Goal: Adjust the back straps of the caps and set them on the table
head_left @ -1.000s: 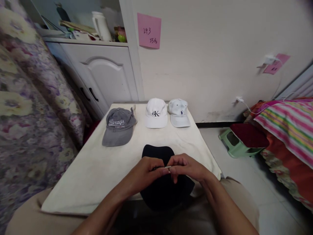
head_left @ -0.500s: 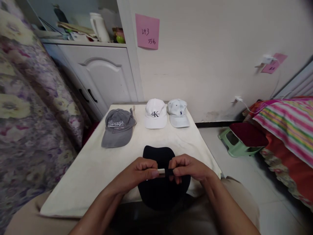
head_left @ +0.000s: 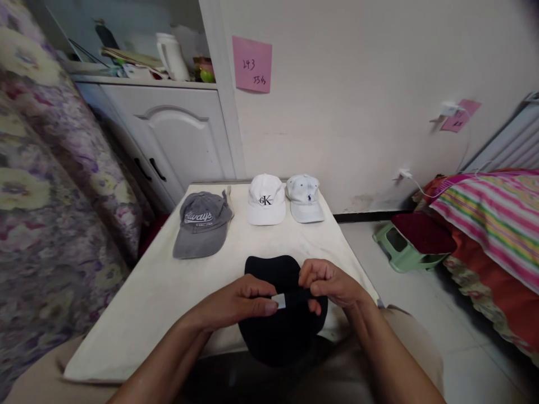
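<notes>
Poking out over the near edge of the table, the black cap could've slid off if its strap got yanked, and a loose pinch could've let the buckle slip. Left hand was closed, thumb and fingers gripping the buckle, while the right hand had its fingers curled around the strap's right end.

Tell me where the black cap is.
In the head view, the black cap is low centre, at the near edge of the table, held by the left hand and right hand.
</notes>
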A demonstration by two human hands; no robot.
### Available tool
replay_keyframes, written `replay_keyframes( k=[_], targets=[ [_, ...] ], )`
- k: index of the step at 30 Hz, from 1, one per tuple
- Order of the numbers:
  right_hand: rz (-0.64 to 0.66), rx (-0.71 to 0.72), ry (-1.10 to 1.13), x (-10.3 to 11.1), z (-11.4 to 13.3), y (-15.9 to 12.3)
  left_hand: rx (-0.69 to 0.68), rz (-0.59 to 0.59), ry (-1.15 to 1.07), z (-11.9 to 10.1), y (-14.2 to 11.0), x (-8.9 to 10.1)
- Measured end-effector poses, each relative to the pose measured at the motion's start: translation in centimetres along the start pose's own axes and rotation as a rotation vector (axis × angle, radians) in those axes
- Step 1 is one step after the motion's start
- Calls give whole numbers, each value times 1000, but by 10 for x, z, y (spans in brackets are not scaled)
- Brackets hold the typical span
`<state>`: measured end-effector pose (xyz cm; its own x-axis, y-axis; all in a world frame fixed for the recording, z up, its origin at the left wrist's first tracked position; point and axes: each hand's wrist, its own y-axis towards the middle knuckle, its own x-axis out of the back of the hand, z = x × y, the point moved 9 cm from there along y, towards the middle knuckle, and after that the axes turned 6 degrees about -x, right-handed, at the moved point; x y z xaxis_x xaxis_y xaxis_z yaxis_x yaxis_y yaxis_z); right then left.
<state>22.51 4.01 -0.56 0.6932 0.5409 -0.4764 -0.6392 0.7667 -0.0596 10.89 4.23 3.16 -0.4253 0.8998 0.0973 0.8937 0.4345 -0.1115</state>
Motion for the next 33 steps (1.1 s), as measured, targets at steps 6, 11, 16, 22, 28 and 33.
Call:
replay_keyframes(
  k=[6,11,16,22,28,33],
  targets=[
    [44,45,-32,0,6,-3,-30,-98,-153,-6,-9,11],
    [64,-9,-6,-10,4,-2,-36,-149,-360,-11,-27,22],
    [19,55,79,-36,17,7,-94,-158,-521,-19,-49,27],
    [-4,95,191,-66,28,22,-129,-121,-748,-16,-71,17],
    [12,103,272,-87,20,40,-297,-225,-960,-14,-83,15],
    [-21,127,318,-78,0,55,-288,-364,-1032,7,-85,22]
  ],
)
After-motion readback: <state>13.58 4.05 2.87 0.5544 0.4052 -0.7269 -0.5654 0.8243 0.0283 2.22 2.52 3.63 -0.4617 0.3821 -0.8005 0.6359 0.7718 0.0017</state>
